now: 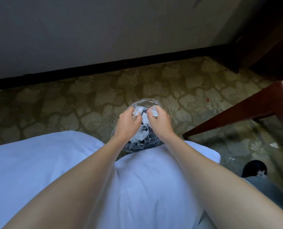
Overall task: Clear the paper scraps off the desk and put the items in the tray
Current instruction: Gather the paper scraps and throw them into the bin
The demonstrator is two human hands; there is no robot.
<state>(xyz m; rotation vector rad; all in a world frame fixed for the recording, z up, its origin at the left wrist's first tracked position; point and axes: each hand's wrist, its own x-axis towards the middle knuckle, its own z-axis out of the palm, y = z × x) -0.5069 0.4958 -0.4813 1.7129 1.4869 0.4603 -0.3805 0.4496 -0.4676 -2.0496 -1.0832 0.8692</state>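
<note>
A small bin lined with a clear plastic bag (143, 103) stands on the carpet below me, with several white paper scraps (143, 131) lying inside it. Both my hands hover over its opening. My left hand (128, 123) grips a crumpled bunch of white paper scraps (136, 112) in its curled fingers. My right hand (159, 122) grips another bunch of white scraps (154, 111). The two hands are close together, a few centimetres apart. No tray shows in this view.
A dark wooden desk edge (236, 111) slants in from the right. Loose scraps lie on the patterned carpet, one (274, 145) at the right, one (232, 159) closer in. My dark shoe (253, 167) is lower right. A grey wall with a black skirting runs behind.
</note>
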